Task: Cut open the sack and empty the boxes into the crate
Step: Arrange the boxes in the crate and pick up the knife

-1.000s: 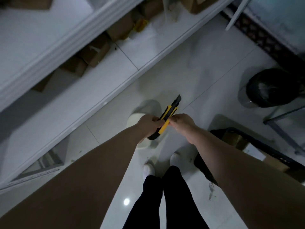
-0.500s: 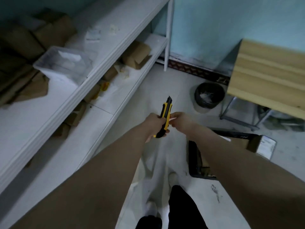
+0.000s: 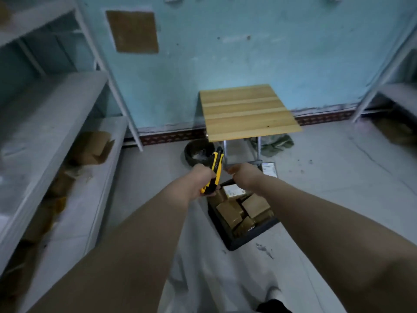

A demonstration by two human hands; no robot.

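**Blade short, pointed away**

My left grip (image 3: 201, 177) is wrapped round the yellow-and-black utility knife (image 3: 216, 164), tip up and away from me. My right grip (image 3: 243, 176) is just beside it, fingers curled; whether it holds anything I cannot tell. The black crate (image 3: 248, 240), with cardboard boxes (image 3: 228, 214) inside, stands on the floor below my right wrist. I'd extend only a little blade.
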